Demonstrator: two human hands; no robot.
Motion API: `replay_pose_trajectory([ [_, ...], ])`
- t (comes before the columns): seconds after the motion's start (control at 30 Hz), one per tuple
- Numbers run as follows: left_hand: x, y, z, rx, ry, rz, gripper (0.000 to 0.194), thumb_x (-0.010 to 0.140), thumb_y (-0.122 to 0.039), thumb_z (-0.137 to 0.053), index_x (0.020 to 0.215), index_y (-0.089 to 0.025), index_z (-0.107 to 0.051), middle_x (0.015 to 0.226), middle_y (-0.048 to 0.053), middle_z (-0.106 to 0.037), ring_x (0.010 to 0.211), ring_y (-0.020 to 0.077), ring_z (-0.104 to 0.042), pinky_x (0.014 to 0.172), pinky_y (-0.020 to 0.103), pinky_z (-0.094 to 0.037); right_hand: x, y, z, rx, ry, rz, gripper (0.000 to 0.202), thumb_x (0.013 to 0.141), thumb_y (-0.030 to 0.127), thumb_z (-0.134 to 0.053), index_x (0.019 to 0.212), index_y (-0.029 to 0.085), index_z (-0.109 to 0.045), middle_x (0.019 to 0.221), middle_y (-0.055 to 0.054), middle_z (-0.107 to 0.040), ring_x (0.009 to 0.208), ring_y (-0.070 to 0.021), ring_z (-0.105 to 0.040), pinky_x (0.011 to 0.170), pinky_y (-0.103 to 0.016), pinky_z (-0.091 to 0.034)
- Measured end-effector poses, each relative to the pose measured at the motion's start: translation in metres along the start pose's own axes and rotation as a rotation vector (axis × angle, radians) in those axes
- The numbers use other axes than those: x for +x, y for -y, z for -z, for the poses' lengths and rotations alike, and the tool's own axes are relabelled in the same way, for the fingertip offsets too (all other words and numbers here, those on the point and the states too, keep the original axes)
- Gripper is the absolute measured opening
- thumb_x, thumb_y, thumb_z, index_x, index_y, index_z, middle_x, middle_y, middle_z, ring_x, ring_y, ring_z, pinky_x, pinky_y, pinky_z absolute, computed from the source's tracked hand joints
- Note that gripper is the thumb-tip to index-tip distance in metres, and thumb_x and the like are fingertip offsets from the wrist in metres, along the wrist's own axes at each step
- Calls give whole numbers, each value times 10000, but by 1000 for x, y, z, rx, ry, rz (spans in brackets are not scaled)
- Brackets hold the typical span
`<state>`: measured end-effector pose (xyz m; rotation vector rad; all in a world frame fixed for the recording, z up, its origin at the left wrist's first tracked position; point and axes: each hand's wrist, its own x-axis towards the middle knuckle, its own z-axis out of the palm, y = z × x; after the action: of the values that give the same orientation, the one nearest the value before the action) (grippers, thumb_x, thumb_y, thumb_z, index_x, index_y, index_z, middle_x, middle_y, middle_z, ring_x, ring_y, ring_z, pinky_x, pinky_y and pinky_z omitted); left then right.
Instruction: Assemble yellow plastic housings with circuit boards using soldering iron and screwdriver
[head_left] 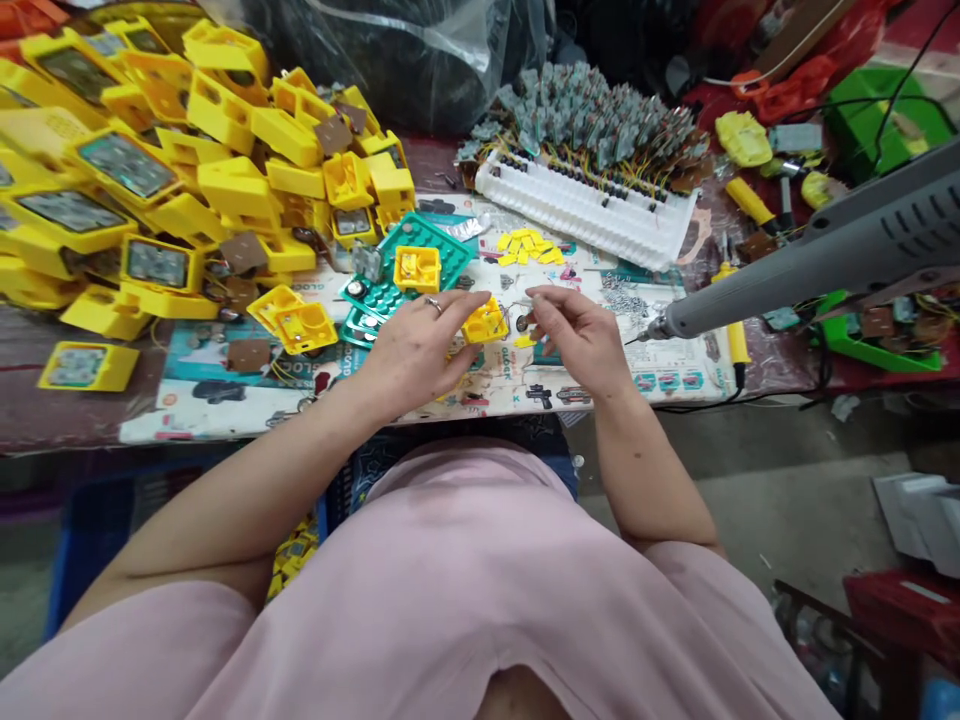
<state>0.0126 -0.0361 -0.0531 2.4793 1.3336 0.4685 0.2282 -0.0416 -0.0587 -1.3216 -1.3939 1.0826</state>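
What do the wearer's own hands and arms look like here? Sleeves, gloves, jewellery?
Left hand: ungloved, a silver-coloured ring on one finger. Right hand: ungloved, no ring visible. Short, plain pale-pink sleeves; forearms uncovered, no watch or bracelet visible.

"GLOCK" repeated on printed sheet (pixel 352 395); smaller print unreadable.

Casings (pixel 292 135) L of rack (pixel 570 213), bag (pixel 405 65) prob. behind.
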Motion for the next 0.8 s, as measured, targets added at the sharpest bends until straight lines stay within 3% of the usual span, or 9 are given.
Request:
replay_pose_trajectory([
  [0.07, 1, -5, -1, 74, 2, 27, 574, 887, -295, -544, 1436, -132, -497, 1359, 186, -612, 1186, 341, -619, 989, 460, -470, 3, -1, -1, -177, 3, 113, 318, 867, 450, -649, 1113, 255, -701, 983, -14, -736, 747, -117, -647, 659, -247, -543],
  [0.17, 3, -12, -5, 201, 19, 76, 588, 908, -308, -533, 1469, -142, -475, 1308, 207, -637, 1113, 362, -647, 912, 463, -467, 8, -9, -2, -393, 31, 265, 399, 885, 319, -589, 1279, 256, -616, 1235, -53, -695, 971, -178, -669, 826, -323, -573],
  [0.3, 3, -19, -8, 299, 51, 85, 607, 951, -432, -496, 1480, -136, -470, 1132, 219, -696, 1025, 364, -664, 848, 448, -448, 10, -25, 3, -612, -13, 380, 451, 913, 255, -520, 1364, 237, -527, 1402, -93, -602, 1302, -243, -547, 1084, -455, -478],
  [0.47, -2, -18, -3, 292, 94, 61, 710, 918, -558, -535, 1484, -136, -455, 1062, 193, -711, 1007, 368, -662, 856, 444, -443, 4, -34, 13, -691, -97, 316, 391, 911, 253, -542, 1301, 228, -576, 1178, -82, -714, 1107, -236, -635, 1006, -433, -506],
  [0.57, -2, -10, 5, 211, 130, 59, 716, 892, -540, -578, 1474, -141, -458, 1075, 172, -713, 1055, 362, -650, 889, 431, -455, 4, -34, 12, -724, -83, 266, 409, 882, 244, -590, 1291, 227, -593, 1044, -53, -752, 1012, -239, -644, 964, -430, -503],
  [0.7, 1, -4, 7, 153, 170, 47, 665, 868, -462, -611, 1424, -115, -498, 1136, 186, -704, 1145, 382, -615, 954, 461, -456, 11, -31, 3, -807, -31, 242, 444, 859, 236, -630, 1301, 215, -597, 1070, -56, -752, 1015, -249, -629, 937, -413, -498],
  [0.8, 5, -8, 1, 146, 203, 41, 651, 829, -397, -668, 1392, -102, -527, 1214, 210, -683, 1182, 406, -602, 989, 505, -443, 17, -30, -4, -882, 11, 215, 347, 867, 219, -613, 1212, 215, -648, 1089, -66, -748, 1029, -266, -629, 929, -419, -484],
])
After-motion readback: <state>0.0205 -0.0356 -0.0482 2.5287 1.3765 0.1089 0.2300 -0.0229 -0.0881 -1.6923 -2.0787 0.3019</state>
